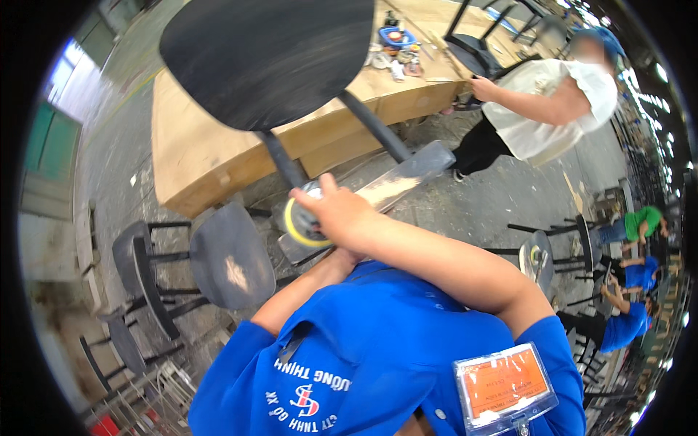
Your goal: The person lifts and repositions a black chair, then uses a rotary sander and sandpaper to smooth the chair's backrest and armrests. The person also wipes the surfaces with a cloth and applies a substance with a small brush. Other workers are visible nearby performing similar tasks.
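Note:
A dark chair [269,54] lies tipped on the bench edge, its seat up and its backrest [407,174] toward me. Bare pale wood shows in a patch on the backrest. My right hand [338,207] is closed over a round, yellow-rimmed tool [297,221] at the left end of this backrest; its exact kind is unclear. Below it, my left hand [345,254] reaches in close to the backrest's near end. The right forearm and hand cover most of it, so its fingers are hidden.
A wooden bench [203,163] carries a blue basket [397,38] and small containers. Another dark chair [231,254] with a pale patch stands at left, with more chairs behind. A person in a white top [549,102] works at the bench's right; other people are farther right.

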`<state>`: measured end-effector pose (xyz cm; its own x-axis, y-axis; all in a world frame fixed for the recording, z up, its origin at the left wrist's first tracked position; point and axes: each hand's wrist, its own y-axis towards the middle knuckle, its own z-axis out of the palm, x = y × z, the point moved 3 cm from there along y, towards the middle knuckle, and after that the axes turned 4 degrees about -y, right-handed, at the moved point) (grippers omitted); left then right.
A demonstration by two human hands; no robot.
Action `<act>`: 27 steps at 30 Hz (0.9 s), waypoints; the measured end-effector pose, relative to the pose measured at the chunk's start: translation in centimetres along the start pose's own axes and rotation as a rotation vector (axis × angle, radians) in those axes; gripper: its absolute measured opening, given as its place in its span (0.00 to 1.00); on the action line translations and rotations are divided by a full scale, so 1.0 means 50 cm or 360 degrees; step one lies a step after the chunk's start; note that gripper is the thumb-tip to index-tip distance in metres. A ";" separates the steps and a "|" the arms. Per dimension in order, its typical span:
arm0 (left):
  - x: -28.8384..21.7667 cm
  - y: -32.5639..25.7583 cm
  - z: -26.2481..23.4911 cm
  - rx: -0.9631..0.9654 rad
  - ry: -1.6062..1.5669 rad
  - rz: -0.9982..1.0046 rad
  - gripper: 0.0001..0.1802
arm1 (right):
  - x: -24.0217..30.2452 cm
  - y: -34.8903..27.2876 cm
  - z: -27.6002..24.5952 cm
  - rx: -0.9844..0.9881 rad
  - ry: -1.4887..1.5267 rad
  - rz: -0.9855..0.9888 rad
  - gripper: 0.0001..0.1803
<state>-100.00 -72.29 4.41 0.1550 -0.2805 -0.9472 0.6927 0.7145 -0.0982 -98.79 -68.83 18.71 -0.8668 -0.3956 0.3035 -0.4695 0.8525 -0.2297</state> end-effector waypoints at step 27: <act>-0.417 0.042 -0.209 -0.0373 -0.1879 0.0780 0.34 | -0.375 -0.359 -0.291 -0.1708 0.0308 0.0659 0.40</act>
<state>-109.14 -58.22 20.75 0.9614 -0.2654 -0.0719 0.2671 0.9635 0.0151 -71.67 -71.75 30.59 -0.8371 -0.0400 0.5455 0.3062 0.7921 0.5280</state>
